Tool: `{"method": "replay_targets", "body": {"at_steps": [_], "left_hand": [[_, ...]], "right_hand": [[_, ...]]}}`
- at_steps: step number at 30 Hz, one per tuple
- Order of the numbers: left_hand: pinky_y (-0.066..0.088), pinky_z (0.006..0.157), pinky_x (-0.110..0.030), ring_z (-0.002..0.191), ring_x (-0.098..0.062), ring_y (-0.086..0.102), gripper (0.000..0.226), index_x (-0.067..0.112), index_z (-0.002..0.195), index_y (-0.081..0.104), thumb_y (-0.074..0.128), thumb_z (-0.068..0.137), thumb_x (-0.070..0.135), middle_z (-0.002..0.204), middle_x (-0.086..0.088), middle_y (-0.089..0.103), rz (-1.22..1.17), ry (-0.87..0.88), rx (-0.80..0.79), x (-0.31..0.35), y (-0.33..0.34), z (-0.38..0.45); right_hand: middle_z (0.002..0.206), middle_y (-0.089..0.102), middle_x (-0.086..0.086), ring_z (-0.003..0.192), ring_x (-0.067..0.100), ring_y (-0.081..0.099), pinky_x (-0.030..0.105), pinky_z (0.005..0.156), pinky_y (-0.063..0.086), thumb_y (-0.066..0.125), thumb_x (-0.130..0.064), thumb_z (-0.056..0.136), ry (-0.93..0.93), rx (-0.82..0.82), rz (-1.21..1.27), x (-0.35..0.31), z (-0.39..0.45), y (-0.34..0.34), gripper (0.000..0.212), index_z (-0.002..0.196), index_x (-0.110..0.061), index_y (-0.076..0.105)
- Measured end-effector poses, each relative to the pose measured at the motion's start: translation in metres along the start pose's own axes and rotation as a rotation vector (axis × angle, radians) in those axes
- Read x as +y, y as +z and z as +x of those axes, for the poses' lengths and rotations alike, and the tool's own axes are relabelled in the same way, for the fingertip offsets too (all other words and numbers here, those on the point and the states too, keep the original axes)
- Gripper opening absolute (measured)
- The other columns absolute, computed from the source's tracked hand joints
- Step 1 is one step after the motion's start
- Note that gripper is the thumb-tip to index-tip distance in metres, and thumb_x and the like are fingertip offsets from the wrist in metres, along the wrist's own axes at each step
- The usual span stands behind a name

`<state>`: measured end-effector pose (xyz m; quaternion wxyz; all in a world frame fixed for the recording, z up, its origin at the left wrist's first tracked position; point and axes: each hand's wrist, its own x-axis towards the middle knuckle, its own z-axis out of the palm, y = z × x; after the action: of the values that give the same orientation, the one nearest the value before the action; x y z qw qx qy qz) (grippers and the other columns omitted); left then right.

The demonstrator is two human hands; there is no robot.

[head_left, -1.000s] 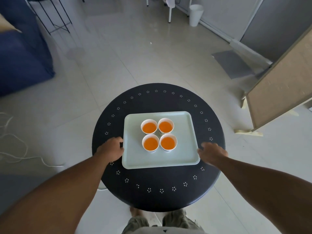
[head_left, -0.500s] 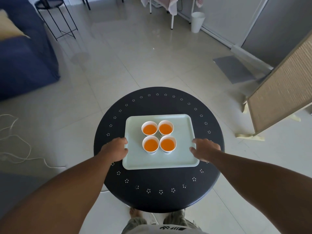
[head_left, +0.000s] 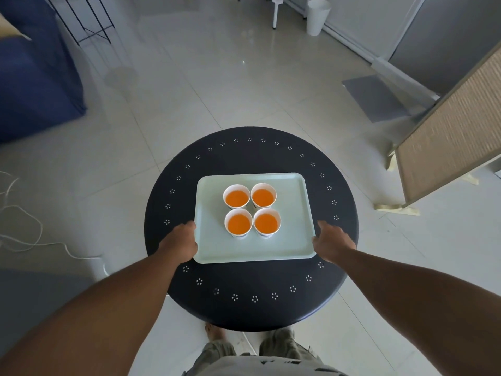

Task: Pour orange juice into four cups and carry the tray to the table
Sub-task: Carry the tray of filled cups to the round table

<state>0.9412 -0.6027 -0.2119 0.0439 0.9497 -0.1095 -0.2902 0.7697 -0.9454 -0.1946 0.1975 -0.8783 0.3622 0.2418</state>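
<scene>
Pale green tray (head_left: 292, 240) flat on the round dark tabletop (head_left: 252, 308), a little toward 12 o'clock of centre, with a broad dark margin all round, so apparently well clear of tipping off an edge. Four white paper cups (head_left: 252, 210) of orange juice bunched in a tight two-by-two block at the tray's middle, rims nearly touching; probably grouped so to keep the weight central between the two grips. All four filled to a similar level well below the rim, leaving slack for slosh.

Left hand (head_left: 180, 244) against the tray's rim at 9 o'clock, right hand (head_left: 332, 244) against the rim at 3 o'clock, both toward the near corners. Knuckles up, fingers curled close together rather than spread; fingertips hidden under the hands and the rim, so cannot tell whether pinching the lip or merely resting beside it. Symmetrical hold, suited to keeping the tray level.

Pouring evidently complete; tray apparently at its destination, if this table is the one meant. Unclear whether being set down or about to be lifted.

Main hazard in either case: any tilt or jolt spilling juice, with light paper cups prone to slide on the smooth tray.
</scene>
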Motion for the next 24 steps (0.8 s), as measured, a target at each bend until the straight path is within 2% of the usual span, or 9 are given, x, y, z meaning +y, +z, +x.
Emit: {"method": "replay_targets", "body": {"at_steps": [3, 5, 9, 13, 16, 18, 21, 24], "left_hand": [[0.055, 0.086, -0.044, 0.109, -0.03, 0.061, 0.053, 0.019, 0.144, 0.043, 0.054, 0.093, 0.007, 0.13, -0.007, 0.056, -0.055, -0.022, -0.005, -0.003, 0.011, 0.002], [0.055, 0.088, -0.047, 0.109, -0.031, 0.061, 0.055, 0.019, 0.143, 0.042, 0.053, 0.091, 0.003, 0.127, -0.008, 0.056, -0.072, -0.025, 0.005, -0.004, 0.017, 0.004], [0.053, 0.083, -0.04, 0.11, -0.03, 0.059, 0.057, 0.016, 0.143, 0.045, 0.051, 0.09, -0.004, 0.126, -0.01, 0.057, -0.099, -0.013, 0.043, -0.001, 0.025, 0.006], [0.052, 0.071, -0.036, 0.09, -0.027, 0.06, 0.04, 0.014, 0.124, 0.058, 0.049, 0.089, -0.004, 0.106, -0.006, 0.06, -0.139, -0.065, 0.099, -0.002, 0.027, 0.011], [0.046, 0.065, -0.032, 0.085, -0.027, 0.059, 0.044, 0.02, 0.123, 0.061, 0.048, 0.088, -0.002, 0.103, -0.005, 0.062, -0.18, -0.094, 0.114, -0.007, 0.028, 0.016], [0.047, 0.065, -0.032, 0.088, -0.027, 0.061, 0.046, 0.024, 0.125, 0.06, 0.049, 0.087, 0.001, 0.105, -0.006, 0.065, -0.198, -0.101, 0.109, -0.009, 0.027, 0.018], [0.047, 0.065, -0.032, 0.089, -0.026, 0.062, 0.048, 0.025, 0.126, 0.06, 0.049, 0.087, 0.001, 0.104, -0.004, 0.066, -0.212, -0.105, 0.103, -0.01, 0.026, 0.019], [0.049, 0.068, -0.033, 0.091, -0.025, 0.062, 0.049, 0.024, 0.13, 0.058, 0.049, 0.087, 0.001, 0.105, -0.002, 0.066, -0.223, -0.093, 0.095, -0.009, 0.026, 0.018]], "right_hand": [[0.127, 0.064, 0.01, 0.096, 0.03, 0.057, 0.036, 0.074, 0.046, 0.053, -0.021, 0.094, 0.054, -0.033, 0.126, 0.005, 0.003, 0.01, 0.046, 0.14, -0.018, 0.052], [0.122, 0.065, 0.009, 0.092, 0.03, 0.057, 0.036, 0.074, 0.049, 0.052, -0.02, 0.091, 0.068, -0.048, 0.151, 0.007, 0.001, 0.017, 0.039, 0.129, -0.02, 0.057], [0.121, 0.067, 0.007, 0.098, 0.032, 0.065, 0.037, 0.078, 0.055, 0.049, -0.02, 0.088, 0.082, -0.084, 0.21, 0.01, -0.001, 0.031, 0.049, 0.137, -0.026, 0.056], [0.129, 0.066, 0.011, 0.11, 0.036, 0.064, 0.038, 0.084, 0.054, 0.045, -0.016, 0.089, 0.101, -0.057, 0.285, 0.008, -0.005, 0.04, 0.055, 0.141, -0.027, 0.056], [0.132, 0.064, 0.012, 0.114, 0.037, 0.063, 0.037, 0.085, 0.052, 0.046, -0.015, 0.09, 0.111, -0.047, 0.306, 0.006, -0.007, 0.043, 0.053, 0.141, -0.025, 0.056], [0.132, 0.065, 0.011, 0.111, 0.036, 0.063, 0.036, 0.083, 0.05, 0.046, -0.016, 0.089, 0.11, -0.044, 0.304, 0.007, -0.007, 0.045, 0.053, 0.14, -0.025, 0.056], [0.127, 0.066, 0.009, 0.097, 0.031, 0.057, 0.036, 0.079, 0.049, 0.046, -0.018, 0.087, 0.104, -0.044, 0.297, 0.009, -0.006, 0.047, 0.05, 0.135, -0.025, 0.058], [0.126, 0.066, 0.008, 0.095, 0.029, 0.055, 0.037, 0.079, 0.049, 0.049, -0.021, 0.089, 0.096, -0.048, 0.272, 0.008, -0.007, 0.046, 0.049, 0.137, -0.026, 0.057]]}}
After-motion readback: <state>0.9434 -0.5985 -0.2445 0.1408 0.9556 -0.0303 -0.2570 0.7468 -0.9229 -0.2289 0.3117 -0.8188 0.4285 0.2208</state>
